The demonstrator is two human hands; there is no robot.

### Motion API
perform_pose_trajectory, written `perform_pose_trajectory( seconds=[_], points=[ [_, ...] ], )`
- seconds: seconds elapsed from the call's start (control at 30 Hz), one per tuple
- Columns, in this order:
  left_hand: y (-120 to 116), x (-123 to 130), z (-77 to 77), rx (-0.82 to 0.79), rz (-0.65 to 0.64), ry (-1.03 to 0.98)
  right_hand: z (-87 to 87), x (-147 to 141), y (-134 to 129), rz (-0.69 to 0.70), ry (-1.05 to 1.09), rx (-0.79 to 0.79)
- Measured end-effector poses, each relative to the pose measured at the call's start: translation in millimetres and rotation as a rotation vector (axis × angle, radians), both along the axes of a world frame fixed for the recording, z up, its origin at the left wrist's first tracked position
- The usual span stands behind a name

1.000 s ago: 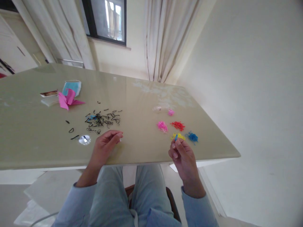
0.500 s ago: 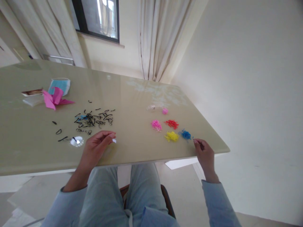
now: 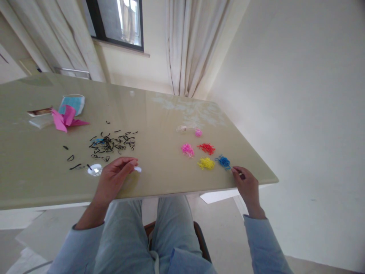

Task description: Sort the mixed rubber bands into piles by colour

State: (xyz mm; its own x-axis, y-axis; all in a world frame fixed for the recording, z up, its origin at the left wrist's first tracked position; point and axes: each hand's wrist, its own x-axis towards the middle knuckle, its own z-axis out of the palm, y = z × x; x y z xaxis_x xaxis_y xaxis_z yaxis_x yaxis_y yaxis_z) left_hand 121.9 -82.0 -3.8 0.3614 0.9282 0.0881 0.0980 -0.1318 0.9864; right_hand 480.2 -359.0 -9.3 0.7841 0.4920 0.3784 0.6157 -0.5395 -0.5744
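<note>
My left hand [image 3: 115, 176] rests near the table's front edge with thumb and index finger pinched together. A small white patch [image 3: 138, 169] shows at its fingertips; whether it is held or is a glare spot is unclear. Beyond it lies a scattered heap of black rubber bands [image 3: 110, 145] with some blue among them. My right hand [image 3: 246, 186] is closed, its fingertips just right of a pile of blue rubber bands [image 3: 224, 162]; anything between them is too small to tell. Nearby are yellow bands [image 3: 206, 163], red bands [image 3: 207, 148] and pink bands [image 3: 187, 150].
A small pink roll [image 3: 198, 132] and a clear plastic piece [image 3: 185, 128] lie behind the coloured piles. At the left are a pink folded paper [image 3: 67, 118], a blue face mask [image 3: 73, 103] and a printed strip [image 3: 40, 112]. A wall [image 3: 302, 114] borders the right.
My right fingertips have shifted slightly left, closer to the blue pile. A blue bit seen at those fingertips before now appears at the pile's edge. My left hand has barely moved.
</note>
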Motion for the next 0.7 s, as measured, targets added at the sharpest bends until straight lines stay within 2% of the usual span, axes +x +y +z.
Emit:
perform_pose_trajectory(
  seconds=[0.13,0.23,0.37,0.47,0.57,0.7],
  points=[
    [-0.4,0.3,0.9,-0.003,0.008,-0.007,2.0,-13.5,3.1,0.001,0.073,0.073],
    [-1.8,1.1,4.1,-0.021,0.013,-0.028,10.2,-40.3,15.2,0.098,0.121,0.132],
    [-3.1,3.1,7.4,-0.029,0.011,-0.063,29.7,-94.1,43.6,0.355,0.161,0.211],
    [-2.8,5.5,7.1,-0.028,0.033,-0.113,40.3,-129.7,72.6,0.639,0.186,0.231],
    [-2.0,7.2,6.6,-0.054,0.039,-0.138,37.4,-146.9,107.8,0.823,0.229,0.209],
    [5.0,2.5,8.7,-0.069,0.059,-0.168,16.2,-143.1,146.4,0.858,0.314,0.111]
  ],
)
